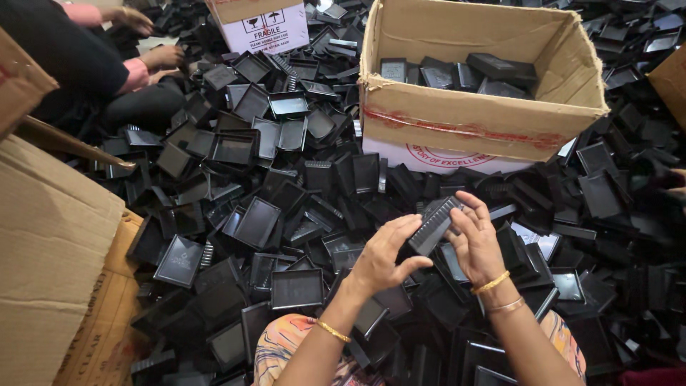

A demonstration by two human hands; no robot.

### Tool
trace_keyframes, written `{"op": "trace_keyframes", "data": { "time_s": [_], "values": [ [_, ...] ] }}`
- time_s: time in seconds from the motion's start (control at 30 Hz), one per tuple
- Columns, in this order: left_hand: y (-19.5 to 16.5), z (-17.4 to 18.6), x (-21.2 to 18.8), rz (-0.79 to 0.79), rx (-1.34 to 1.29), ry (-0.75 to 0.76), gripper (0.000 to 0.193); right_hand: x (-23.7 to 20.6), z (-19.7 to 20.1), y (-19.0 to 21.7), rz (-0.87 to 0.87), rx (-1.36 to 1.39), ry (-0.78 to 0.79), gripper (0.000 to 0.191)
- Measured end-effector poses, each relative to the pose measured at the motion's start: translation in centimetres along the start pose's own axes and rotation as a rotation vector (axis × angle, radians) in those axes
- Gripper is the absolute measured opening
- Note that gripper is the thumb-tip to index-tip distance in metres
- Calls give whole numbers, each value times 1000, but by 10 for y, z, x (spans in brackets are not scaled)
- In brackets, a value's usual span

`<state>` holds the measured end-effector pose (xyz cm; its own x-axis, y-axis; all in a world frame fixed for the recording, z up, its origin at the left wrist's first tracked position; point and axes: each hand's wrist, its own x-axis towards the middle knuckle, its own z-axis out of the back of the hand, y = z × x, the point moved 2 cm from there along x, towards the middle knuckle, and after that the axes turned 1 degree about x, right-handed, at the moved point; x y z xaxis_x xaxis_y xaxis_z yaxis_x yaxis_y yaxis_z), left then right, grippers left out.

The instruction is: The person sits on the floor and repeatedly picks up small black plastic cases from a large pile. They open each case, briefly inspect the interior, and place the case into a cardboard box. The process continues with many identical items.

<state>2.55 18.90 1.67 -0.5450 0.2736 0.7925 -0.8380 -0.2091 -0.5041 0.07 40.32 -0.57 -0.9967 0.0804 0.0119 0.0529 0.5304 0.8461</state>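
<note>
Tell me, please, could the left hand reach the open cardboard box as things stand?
Probably yes. The box stands open-topped just beyond the left hand, with only the low heap of black trays between. But both that hand and the right hand are holding a ribbed black piece, so it is occupied.

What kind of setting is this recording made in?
Likely a small packing or sorting workshop: a floor-wide heap of black plastic trays, an open cardboard box partly filled with them, and another person's hands working nearby.

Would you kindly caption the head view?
Both hands, left hand and right hand, hold a black plastic piece above a heap.
</note>
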Motion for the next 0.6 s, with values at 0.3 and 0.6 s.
{"op": "trace_keyframes", "data": {
  "time_s": [0.3,0.6],
  "values": [
    [23,-1,-15,343,-186,-34,39,-1,12,6,-63,-464,267,51],
    [99,88,-21,535,519,-190,63,82,-50,122,723,-623,95,74]
  ]
}}
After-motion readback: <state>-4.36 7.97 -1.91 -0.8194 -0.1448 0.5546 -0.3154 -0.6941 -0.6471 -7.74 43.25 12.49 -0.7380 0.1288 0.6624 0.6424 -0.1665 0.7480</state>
